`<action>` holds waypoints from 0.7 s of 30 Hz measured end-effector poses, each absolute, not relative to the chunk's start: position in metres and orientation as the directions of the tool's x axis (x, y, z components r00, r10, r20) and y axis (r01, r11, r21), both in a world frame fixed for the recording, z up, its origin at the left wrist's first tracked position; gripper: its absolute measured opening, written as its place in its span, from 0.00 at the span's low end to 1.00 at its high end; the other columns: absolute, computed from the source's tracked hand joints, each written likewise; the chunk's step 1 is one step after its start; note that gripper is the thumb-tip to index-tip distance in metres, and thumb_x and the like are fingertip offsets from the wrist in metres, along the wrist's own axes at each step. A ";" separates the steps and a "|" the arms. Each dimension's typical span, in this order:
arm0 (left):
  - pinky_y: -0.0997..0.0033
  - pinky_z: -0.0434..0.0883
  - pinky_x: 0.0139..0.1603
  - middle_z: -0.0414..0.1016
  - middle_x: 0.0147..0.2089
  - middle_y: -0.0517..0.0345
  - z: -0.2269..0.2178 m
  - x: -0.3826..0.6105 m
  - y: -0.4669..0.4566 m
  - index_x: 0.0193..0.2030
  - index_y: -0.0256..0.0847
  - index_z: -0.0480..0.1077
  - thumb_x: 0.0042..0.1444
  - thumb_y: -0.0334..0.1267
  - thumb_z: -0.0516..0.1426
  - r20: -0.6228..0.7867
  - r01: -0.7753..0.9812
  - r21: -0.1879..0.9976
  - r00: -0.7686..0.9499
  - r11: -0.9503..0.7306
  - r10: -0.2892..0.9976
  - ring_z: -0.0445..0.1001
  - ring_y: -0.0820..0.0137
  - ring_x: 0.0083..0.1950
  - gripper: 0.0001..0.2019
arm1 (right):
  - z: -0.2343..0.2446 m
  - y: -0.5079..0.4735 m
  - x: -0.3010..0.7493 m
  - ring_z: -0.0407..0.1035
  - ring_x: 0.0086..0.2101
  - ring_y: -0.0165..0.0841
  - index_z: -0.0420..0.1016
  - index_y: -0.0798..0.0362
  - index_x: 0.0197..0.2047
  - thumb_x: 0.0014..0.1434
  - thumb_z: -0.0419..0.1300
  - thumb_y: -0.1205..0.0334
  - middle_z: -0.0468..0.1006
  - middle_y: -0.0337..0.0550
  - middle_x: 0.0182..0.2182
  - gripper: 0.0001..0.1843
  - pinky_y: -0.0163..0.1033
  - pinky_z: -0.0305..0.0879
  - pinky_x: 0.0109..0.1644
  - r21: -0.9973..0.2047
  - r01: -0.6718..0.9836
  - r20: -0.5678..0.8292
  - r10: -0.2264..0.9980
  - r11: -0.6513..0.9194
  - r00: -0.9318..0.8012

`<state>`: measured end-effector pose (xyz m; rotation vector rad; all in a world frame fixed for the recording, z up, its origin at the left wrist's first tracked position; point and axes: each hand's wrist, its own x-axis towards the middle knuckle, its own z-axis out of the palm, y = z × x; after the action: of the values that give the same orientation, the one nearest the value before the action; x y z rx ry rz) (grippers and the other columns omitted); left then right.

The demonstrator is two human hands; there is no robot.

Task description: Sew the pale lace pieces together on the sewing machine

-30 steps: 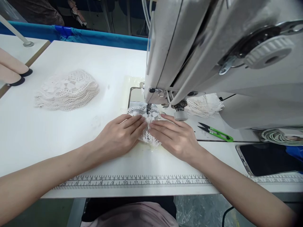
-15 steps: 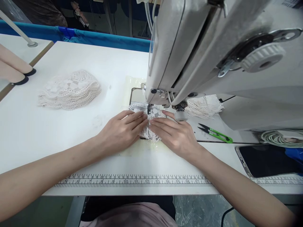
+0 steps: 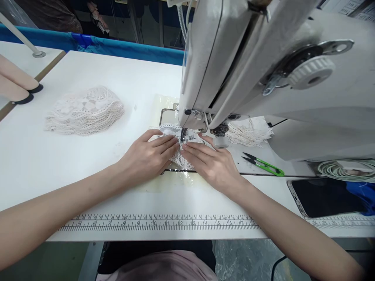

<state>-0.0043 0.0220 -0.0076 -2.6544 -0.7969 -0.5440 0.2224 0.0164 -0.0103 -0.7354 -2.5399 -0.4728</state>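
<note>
White lace fabric (image 3: 182, 159) lies under the presser foot (image 3: 183, 134) of a sewing machine (image 3: 211, 66). My left hand (image 3: 150, 156) rests flat on the lace's left part, fingers stretched toward the foot. From the other side my right hand (image 3: 212, 162) presses on the lace, its fingers extended and the index near the foot. Both hands' fingertips almost meet just in front of the foot. Parts of the lace are hidden beneath the fingers.
Left on the table is a stack of lace pieces (image 3: 86, 111); more lace (image 3: 249, 130) sits behind the machine head. Green thread snips (image 3: 263, 164), a phone (image 3: 325, 197) and coiled cable (image 3: 347, 170) lie to the right. A printed ruler (image 3: 164, 224) runs along the front edge.
The lace has moved slightly away from me under the foot, and both hands have gone forward with it. The view has shifted a little.
</note>
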 end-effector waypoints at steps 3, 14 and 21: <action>0.56 0.71 0.57 0.78 0.54 0.49 -0.008 -0.005 0.022 0.53 0.32 0.73 0.65 0.30 0.51 0.450 0.582 -0.174 0.765 -0.794 0.462 0.77 0.62 0.55 0.13 | -0.010 0.015 0.222 0.76 0.46 0.32 0.77 0.59 0.47 0.65 0.55 0.74 0.82 0.46 0.47 0.11 0.45 0.69 0.58 0.204 0.546 0.497 0.394 0.812 -0.773; 0.56 0.70 0.60 0.78 0.54 0.52 -0.011 -0.007 0.020 0.54 0.38 0.73 0.64 0.29 0.52 0.446 0.550 -0.095 0.769 -0.829 0.459 0.77 0.64 0.56 0.14 | -0.012 0.013 0.224 0.76 0.49 0.35 0.76 0.58 0.49 0.65 0.56 0.73 0.81 0.49 0.48 0.12 0.48 0.69 0.60 0.168 0.531 0.498 0.393 0.831 -0.773; 0.52 0.68 0.62 0.77 0.55 0.50 -0.010 -0.005 0.024 0.55 0.38 0.72 0.65 0.30 0.53 0.426 0.587 -0.024 0.738 -0.809 0.523 0.76 0.62 0.57 0.14 | -0.009 0.019 0.223 0.78 0.41 0.35 0.78 0.58 0.47 0.63 0.56 0.77 0.81 0.48 0.48 0.13 0.49 0.70 0.60 0.197 0.556 0.467 0.421 0.807 -0.777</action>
<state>-0.0052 0.0238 -0.0100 -2.7806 -0.8947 -0.6106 0.2234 0.0189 -0.0093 -0.7333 -2.5876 -0.4585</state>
